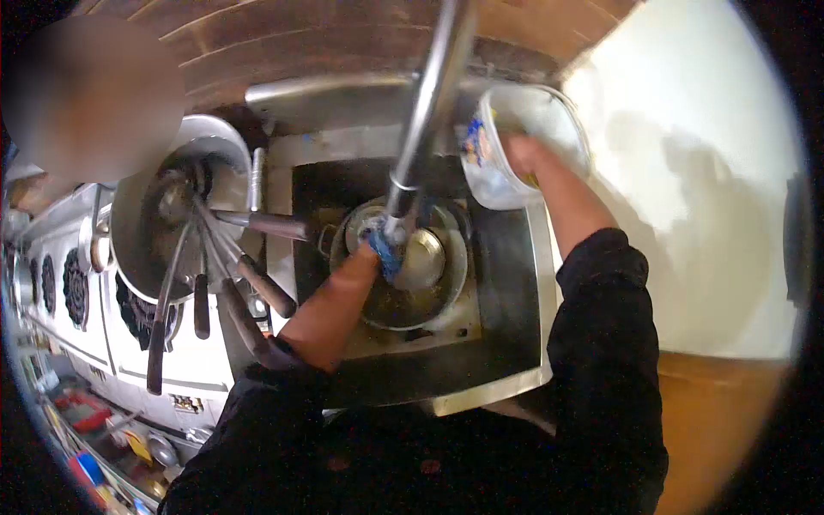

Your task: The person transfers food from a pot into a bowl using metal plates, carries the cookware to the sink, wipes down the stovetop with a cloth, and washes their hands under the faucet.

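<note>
My left hand (375, 244) is closed on a crumpled blue scrubbing pad (387, 258), right under the end of a metal faucet pipe (418, 129). Below it a large round metal pot (378, 318) sits in the sink (506, 318), with a smaller shiny pan (422, 259) inside. My right hand (522, 156) reaches into a translucent plastic tub (549, 116) with a blue and orange label, at the sink's far right corner. The tub tilts toward me. The right fingers are hidden or blurred inside it, so their grip does not show.
Left of the sink, a big pot (129, 249) holds several dark-handled utensils (249, 275), their handles sticking out toward me. Beyond lies a white stove (94, 300) with black burners. A person (94, 103) is at the upper left. A white wall (712, 206) bounds the right.
</note>
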Demonstrator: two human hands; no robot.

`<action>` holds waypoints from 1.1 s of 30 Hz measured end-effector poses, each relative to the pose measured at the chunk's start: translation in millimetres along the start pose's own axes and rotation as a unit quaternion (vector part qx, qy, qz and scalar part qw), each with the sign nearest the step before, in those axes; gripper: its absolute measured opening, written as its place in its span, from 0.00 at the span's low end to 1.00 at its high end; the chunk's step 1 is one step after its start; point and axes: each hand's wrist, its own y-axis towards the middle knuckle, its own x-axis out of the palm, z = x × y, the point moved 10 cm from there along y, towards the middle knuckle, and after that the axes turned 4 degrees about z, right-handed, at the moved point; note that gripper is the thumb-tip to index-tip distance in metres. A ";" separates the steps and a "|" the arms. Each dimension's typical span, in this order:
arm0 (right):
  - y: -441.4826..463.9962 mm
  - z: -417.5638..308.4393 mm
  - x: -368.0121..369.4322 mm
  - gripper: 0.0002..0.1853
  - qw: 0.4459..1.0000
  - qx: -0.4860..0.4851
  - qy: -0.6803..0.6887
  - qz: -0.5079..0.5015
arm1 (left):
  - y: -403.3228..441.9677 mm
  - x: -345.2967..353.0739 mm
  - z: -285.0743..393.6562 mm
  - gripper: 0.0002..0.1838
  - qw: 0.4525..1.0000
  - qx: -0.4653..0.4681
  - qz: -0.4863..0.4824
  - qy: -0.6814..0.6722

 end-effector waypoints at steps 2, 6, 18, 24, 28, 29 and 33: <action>6.5 20.7 -2.0 0.18 0.997 0.013 -0.082 -0.007 | -3.8 -0.9 3.7 0.18 1.000 -0.012 0.006 0.004; -62.4 -35.2 8.1 0.18 0.970 -0.017 -0.239 -0.027 | -14.0 -7.2 13.3 0.18 0.999 -0.030 0.023 0.020; -106.0 -31.0 -12.1 0.19 0.896 -0.007 -0.441 -0.058 | -31.2 -60.4 10.4 0.17 0.985 -0.071 0.129 0.092; -103.8 -36.9 -18.8 0.19 0.878 0.004 -0.475 -0.059 | -23.0 -45.3 16.3 0.17 0.984 -0.067 0.126 0.110; -102.5 -39.8 -20.8 0.20 0.872 0.002 -0.486 -0.063 | -21.9 -45.1 20.3 0.16 0.983 -0.065 0.123 0.118; -101.6 -40.9 -21.1 0.20 0.870 -0.001 -0.489 -0.064 | -23.4 -45.7 20.4 0.16 0.983 -0.066 0.123 0.120; -100.4 -40.5 -23.9 0.21 0.865 -0.012 -0.497 -0.070 | -25.4 -43.2 22.0 0.16 0.983 -0.066 0.121 0.122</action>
